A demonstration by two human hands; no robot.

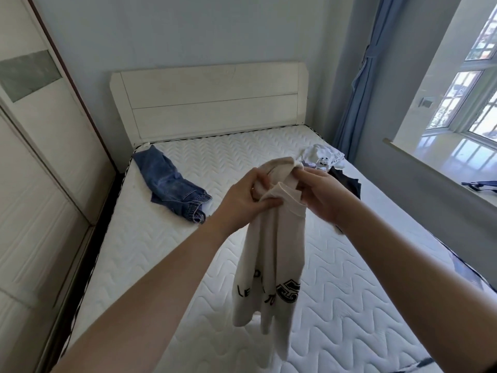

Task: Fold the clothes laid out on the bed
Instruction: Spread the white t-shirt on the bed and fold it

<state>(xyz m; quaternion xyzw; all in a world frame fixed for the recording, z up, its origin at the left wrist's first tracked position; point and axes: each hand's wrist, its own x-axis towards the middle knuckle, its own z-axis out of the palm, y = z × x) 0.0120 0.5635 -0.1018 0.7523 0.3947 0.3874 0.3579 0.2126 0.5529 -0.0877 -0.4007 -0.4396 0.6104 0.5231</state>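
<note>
head view: left hand (248,199) and right hand (324,193) are both gripping the collar end of a cream printed t-shirt (269,267), which is hanging above the mattress (336,305). judged step: straightening it. next calls for laying it flat.

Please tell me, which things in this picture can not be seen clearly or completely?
- Cream shirt, head view: print broken up by folds; top bunched under left hand and right hand.
- Dark garment: partly behind right hand.
- White garment: crumpled, type unclear.
- Blue item on windowsill: cut by frame edge.
</note>
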